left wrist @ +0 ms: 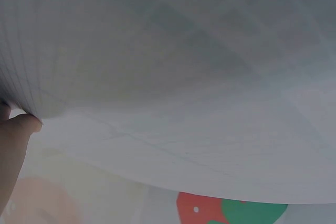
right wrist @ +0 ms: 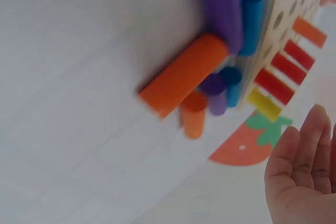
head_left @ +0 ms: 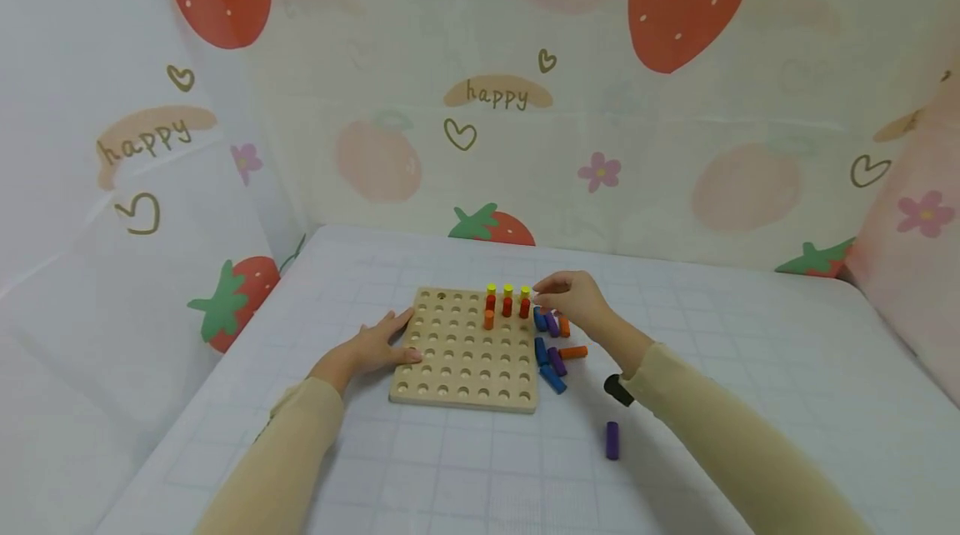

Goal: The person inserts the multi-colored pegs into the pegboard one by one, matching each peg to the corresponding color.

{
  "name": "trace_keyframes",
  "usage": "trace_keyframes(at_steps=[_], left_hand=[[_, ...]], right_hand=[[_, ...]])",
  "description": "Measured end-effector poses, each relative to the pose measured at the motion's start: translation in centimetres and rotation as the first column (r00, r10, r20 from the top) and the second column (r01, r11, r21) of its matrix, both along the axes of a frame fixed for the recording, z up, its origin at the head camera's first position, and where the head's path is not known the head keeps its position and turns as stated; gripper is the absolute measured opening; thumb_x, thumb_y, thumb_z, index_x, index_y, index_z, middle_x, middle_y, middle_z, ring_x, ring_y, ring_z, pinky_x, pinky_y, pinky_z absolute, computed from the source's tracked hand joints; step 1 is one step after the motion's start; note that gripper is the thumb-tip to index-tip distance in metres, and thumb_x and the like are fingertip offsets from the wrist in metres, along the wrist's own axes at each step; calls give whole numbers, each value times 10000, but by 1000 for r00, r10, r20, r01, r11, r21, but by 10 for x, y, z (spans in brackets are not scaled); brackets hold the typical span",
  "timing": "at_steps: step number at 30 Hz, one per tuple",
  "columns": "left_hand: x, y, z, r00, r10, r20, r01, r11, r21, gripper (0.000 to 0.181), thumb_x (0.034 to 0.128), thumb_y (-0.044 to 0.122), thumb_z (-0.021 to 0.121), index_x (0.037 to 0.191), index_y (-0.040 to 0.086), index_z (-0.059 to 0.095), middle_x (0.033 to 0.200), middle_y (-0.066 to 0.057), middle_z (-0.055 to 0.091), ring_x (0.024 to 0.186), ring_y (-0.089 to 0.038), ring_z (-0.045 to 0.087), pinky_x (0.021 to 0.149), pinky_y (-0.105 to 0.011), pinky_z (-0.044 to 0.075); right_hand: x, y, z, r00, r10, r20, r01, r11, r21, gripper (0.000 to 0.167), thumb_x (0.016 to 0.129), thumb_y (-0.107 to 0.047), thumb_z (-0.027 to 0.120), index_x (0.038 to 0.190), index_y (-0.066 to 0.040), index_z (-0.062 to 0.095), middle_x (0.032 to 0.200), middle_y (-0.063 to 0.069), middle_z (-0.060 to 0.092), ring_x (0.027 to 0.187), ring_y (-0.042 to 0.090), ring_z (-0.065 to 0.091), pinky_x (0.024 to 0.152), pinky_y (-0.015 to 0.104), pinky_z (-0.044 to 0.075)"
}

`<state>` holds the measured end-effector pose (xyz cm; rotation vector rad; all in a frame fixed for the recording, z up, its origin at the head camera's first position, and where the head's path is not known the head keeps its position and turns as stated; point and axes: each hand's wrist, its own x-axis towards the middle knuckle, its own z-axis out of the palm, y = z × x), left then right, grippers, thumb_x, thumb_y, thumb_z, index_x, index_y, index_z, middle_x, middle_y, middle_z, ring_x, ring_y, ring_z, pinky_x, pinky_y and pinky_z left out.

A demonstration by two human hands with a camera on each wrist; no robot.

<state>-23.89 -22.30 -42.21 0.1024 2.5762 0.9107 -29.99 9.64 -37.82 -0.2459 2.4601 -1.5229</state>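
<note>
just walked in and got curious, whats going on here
A person's left hand rests on the left edge of a wooden pegboard, while the right hand hovers by its far right corner, no peg visible in it. Three yellow pegs, three red pegs and one orange peg stand in the board. Loose blue, purple and orange pegs lie along its right side, and a single purple peg lies apart, nearer the person.

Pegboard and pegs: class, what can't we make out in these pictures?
Head view: what the dark object is, partly behind the right sleeve.
Left wrist view: most of the left hand, cropped by the left edge.
Right wrist view: part of the pegboard, cropped by the top edge.
</note>
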Motion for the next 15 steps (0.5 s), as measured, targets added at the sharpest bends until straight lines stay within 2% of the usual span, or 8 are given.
trace_keyframes(at_steps=[4, 11, 15], left_hand=[[0, 0, 0, 1000, -15, -10, 15, 1000, -1, 890, 928, 422, 640, 1563, 85, 115, 1565, -312, 15, 1339, -636, -61, 1052, -734, 19], [-3, -1, -2, 1000, -24, -9, 24, 1000, -8, 898, 926, 435, 637, 1563, 84, 111, 1566, -312, 11, 1340, -635, -61, 1050, -737, 17], [-3, -2, -2, 1000, -24, -8, 24, 1000, -7, 899, 926, 436, 635, 1563, 81, 109, 1566, -311, 5, 1338, -638, -64, 1047, -740, 17]], right_hand=[[2, 21, -3, 1000, 9, 6, -10, 999, 50, 275, 951, -72, 611, 1179, 80, 625, 1056, 174, 689, 940, 298, 644, 886, 416, 524], [4, 51, -19, 997, 64, 40, -68, 992, 109, 304, 923, -92, 653, 1190, 55, 637, 1022, 128, 668, 912, 265, 592, 814, 346, 535], [5, 66, -27, 985, 123, 118, -140, 979, 150, 350, 903, -108, 681, 1224, 22, 631, 1027, 103, 627, 867, 206, 537, 770, 308, 503]])
